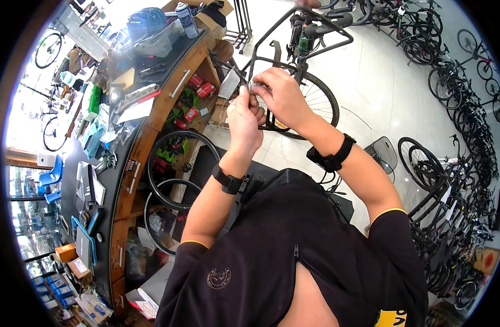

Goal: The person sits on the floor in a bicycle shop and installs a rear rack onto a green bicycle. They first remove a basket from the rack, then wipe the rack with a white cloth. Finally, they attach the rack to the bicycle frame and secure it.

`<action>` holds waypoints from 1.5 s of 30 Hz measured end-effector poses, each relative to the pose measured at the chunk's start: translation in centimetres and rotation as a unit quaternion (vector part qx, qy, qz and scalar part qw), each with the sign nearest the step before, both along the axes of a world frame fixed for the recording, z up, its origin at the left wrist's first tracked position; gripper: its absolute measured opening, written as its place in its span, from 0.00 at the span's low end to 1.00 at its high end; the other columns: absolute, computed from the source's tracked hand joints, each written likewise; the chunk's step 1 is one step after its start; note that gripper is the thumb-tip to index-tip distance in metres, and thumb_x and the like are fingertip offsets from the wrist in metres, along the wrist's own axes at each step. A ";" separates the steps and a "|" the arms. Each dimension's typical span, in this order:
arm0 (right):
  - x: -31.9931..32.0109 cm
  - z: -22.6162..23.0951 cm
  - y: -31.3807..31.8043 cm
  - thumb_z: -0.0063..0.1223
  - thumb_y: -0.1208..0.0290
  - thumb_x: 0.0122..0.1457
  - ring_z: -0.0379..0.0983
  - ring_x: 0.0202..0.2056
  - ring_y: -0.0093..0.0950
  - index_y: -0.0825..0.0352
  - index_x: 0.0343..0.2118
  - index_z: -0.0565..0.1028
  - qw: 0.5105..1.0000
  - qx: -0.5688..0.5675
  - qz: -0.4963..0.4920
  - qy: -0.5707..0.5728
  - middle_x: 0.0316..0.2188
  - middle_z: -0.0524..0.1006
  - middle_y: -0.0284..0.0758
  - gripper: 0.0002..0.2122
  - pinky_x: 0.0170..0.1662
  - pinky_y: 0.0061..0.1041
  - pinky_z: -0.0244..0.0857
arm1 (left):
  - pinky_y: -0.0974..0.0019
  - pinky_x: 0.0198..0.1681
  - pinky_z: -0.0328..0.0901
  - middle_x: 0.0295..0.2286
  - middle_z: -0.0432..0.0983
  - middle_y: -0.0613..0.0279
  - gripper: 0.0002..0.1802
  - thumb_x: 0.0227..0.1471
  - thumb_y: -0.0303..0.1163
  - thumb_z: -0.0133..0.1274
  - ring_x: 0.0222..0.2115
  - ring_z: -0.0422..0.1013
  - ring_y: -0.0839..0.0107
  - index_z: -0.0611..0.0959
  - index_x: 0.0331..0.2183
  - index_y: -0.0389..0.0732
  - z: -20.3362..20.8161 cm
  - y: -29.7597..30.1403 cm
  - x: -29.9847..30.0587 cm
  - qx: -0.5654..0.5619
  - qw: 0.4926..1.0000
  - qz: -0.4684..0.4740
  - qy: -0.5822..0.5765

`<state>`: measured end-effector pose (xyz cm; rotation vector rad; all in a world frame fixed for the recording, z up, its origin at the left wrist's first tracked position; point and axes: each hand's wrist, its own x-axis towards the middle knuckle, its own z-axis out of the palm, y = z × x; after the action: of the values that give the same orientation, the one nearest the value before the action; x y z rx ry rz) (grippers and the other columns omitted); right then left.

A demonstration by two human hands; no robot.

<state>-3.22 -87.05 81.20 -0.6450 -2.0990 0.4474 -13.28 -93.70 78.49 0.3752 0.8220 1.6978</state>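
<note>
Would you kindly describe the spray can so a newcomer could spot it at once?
Find the long wooden workbench on the person's left. Follow it to its far end, where the spray can stands beside a cardboard box. It is the slim white-and-blue cylinder, unlike the bulky blue bundle to its left.

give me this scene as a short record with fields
left hand: raised, fingers bent, close beside the right
right hand: fingertips at the black tubular frame; whatever is pinched is too small to tell
beyond hands: bicycle wheel on pale floor
left side: workbench bearing a spray can
right side: rows of bicycles
</note>
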 end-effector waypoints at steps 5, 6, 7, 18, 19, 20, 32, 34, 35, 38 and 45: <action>2.2 -1.1 0.3 0.58 0.73 0.49 0.71 0.32 0.40 0.69 0.30 0.77 0.996 -0.071 -0.040 -0.026 0.28 0.73 0.40 0.06 0.36 0.33 0.66 | 0.74 0.13 0.42 0.11 0.50 0.77 0.22 0.63 0.43 0.40 0.10 0.45 0.83 0.65 0.19 0.46 -0.3 -0.1 -0.2 -0.012 0.999 0.035 0.017; 2.0 -1.3 0.5 0.58 0.73 0.50 0.72 0.31 0.40 0.70 0.30 0.77 0.997 -0.075 -0.026 -0.016 0.28 0.74 0.41 0.06 0.35 0.33 0.66 | 0.74 0.13 0.42 0.11 0.50 0.77 0.22 0.63 0.42 0.40 0.10 0.45 0.83 0.65 0.18 0.46 -0.3 -0.1 -0.1 -0.014 0.999 0.038 0.028; 1.6 -1.3 0.5 0.57 0.73 0.51 0.72 0.30 0.40 0.70 0.30 0.77 0.997 -0.080 -0.014 -0.006 0.28 0.74 0.41 0.06 0.34 0.33 0.66 | 0.74 0.13 0.42 0.11 0.51 0.76 0.22 0.63 0.42 0.40 0.10 0.45 0.83 0.65 0.18 0.46 -0.3 0.0 0.2 -0.016 0.998 0.039 0.041; 7.9 -2.0 1.1 0.55 0.74 0.52 0.70 0.27 0.38 0.70 0.29 0.74 0.987 -0.106 0.002 -0.118 0.26 0.72 0.41 0.05 0.32 0.31 0.65 | 0.73 0.16 0.42 0.12 0.49 0.76 0.22 0.63 0.44 0.41 0.13 0.44 0.82 0.64 0.19 0.45 -0.3 -0.8 -4.6 0.015 0.999 0.025 0.015; 9.6 -2.4 1.7 0.54 0.74 0.53 0.71 0.26 0.32 0.69 0.31 0.75 0.984 -0.151 -0.041 -0.088 0.24 0.73 0.39 0.05 0.30 0.28 0.64 | 0.74 0.17 0.42 0.13 0.49 0.76 0.21 0.63 0.45 0.41 0.14 0.44 0.82 0.65 0.20 0.46 -0.1 -1.1 -5.5 0.021 1.000 -0.005 0.008; 11.7 -3.2 3.2 0.53 0.74 0.55 0.70 0.25 0.23 0.69 0.32 0.76 0.965 -0.242 -0.093 -0.027 0.24 0.75 0.34 0.05 0.31 0.22 0.63 | 0.74 0.17 0.42 0.13 0.49 0.76 0.21 0.62 0.45 0.42 0.13 0.44 0.83 0.65 0.20 0.45 0.4 -1.1 -5.9 0.011 0.999 -0.034 0.005; 8.5 9.6 4.2 0.62 0.72 0.48 0.66 0.42 0.29 0.64 0.32 0.79 0.956 0.141 0.154 -0.207 0.34 0.74 0.28 0.07 0.49 0.30 0.57 | 0.79 0.16 0.43 0.13 0.51 0.77 0.22 0.62 0.43 0.41 0.13 0.46 0.86 0.65 0.19 0.44 2.1 -2.6 -6.1 0.044 0.968 -0.245 0.019; 8.3 9.4 4.3 0.61 0.70 0.48 0.66 0.42 0.29 0.61 0.33 0.80 0.934 0.138 0.172 -0.280 0.33 0.75 0.26 0.08 0.49 0.33 0.57 | 0.78 0.16 0.43 0.13 0.51 0.77 0.22 0.63 0.42 0.41 0.13 0.46 0.86 0.64 0.19 0.44 2.4 -2.5 -5.8 0.047 0.966 -0.249 0.053; 8.3 9.3 4.4 0.61 0.68 0.49 0.67 0.41 0.29 0.60 0.34 0.80 0.921 0.136 0.181 -0.317 0.32 0.76 0.25 0.09 0.50 0.34 0.56 | 0.78 0.16 0.43 0.13 0.50 0.77 0.22 0.63 0.42 0.41 0.13 0.46 0.86 0.64 0.18 0.44 2.5 -2.5 -5.6 0.044 0.965 -0.251 0.069; 8.5 8.7 4.9 0.60 0.71 0.50 0.67 0.41 0.30 0.63 0.33 0.78 0.896 0.036 0.228 -0.378 0.30 0.75 0.30 0.07 0.51 0.32 0.55 | 0.78 0.17 0.44 0.13 0.50 0.77 0.22 0.63 0.42 0.41 0.14 0.46 0.86 0.64 0.18 0.44 2.2 -2.6 -5.6 0.037 0.957 -0.266 0.113; 9.6 7.1 6.1 0.60 0.67 0.52 0.61 0.35 0.29 0.68 0.27 0.78 0.924 -0.094 0.215 -0.303 0.23 0.73 0.29 0.09 0.42 0.27 0.58 | 0.77 0.17 0.44 0.13 0.50 0.78 0.23 0.62 0.42 0.43 0.14 0.47 0.85 0.64 0.18 0.44 3.1 -2.8 -5.4 0.011 0.953 -0.259 0.158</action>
<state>6.41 -80.99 88.32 -0.4576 -2.8349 0.7759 -18.72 -96.52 81.57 0.8190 0.8425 1.1696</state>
